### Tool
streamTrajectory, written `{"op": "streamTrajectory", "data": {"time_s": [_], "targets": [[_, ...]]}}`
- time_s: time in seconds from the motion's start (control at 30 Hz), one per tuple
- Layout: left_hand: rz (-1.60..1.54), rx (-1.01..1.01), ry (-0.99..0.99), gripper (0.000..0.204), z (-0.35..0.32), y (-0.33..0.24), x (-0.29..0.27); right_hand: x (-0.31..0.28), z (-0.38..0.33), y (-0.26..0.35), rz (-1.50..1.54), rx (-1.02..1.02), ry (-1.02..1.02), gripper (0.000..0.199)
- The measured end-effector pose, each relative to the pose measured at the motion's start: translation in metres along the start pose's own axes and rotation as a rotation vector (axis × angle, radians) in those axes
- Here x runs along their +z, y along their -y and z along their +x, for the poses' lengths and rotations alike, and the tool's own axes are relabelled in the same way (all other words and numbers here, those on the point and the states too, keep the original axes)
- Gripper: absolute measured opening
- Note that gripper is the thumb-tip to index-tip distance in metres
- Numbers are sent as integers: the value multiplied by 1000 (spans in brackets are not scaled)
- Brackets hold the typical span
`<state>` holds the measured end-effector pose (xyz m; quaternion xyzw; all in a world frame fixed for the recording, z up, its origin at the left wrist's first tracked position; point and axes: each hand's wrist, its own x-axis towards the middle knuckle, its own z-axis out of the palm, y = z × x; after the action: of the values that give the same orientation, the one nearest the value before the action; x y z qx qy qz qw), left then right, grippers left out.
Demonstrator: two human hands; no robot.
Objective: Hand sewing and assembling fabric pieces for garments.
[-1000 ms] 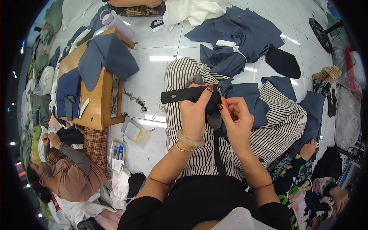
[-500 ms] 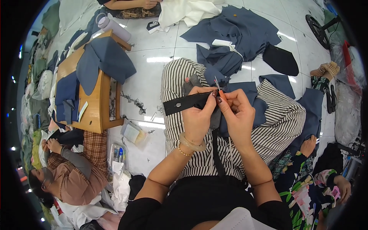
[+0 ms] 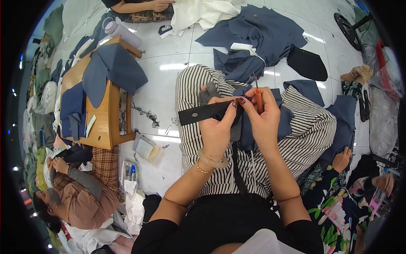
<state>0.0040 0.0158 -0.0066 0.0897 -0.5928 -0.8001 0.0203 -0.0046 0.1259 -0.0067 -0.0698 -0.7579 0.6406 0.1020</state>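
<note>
Over my lap, my left hand (image 3: 218, 125) is closed on a black fabric strip (image 3: 198, 115) that has a small grey-white spot near its outer end. My right hand (image 3: 264, 120) holds an orange-handled seam ripper (image 3: 259, 100) among its fingers, metal tip pointing up and away from the cloth. Its thumb and forefinger pinch at the strip's inner edge, close to my left thumb. Dark blue-grey cloth (image 3: 284, 122) lies on my lap beneath the hands. A grey bundle with a pink spot (image 3: 207, 94) rests on my striped trousers beyond my left hand.
A wooden bench (image 3: 111, 114) at the left carries blue-grey pieces and a lilac bottle (image 3: 122, 33). A blue-grey cloth pile (image 3: 258, 38) and a black piece (image 3: 307, 63) lie on the tiled floor ahead. Co-workers sit left, right and at the far side.
The seam ripper has swung from between my fingertips back into my right hand, its tip now upright and off the strip. Right fingertips now pinch the strip's edge.
</note>
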Motion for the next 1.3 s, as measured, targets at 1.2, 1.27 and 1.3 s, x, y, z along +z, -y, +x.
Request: {"op": "streamTrajectory", "data": {"time_s": [1.2,1.27,1.3], "targets": [[-28,-30,-70,9,10,2,-11,-6,-41,2,-37,149,80,14],[-51,-62,-64,9,10,1,-12,-5,-40,-1,-39,141,78,14],[-75,-95,-58,9,10,1,-12,-4,-39,-2,-41,120,66,13]]}}
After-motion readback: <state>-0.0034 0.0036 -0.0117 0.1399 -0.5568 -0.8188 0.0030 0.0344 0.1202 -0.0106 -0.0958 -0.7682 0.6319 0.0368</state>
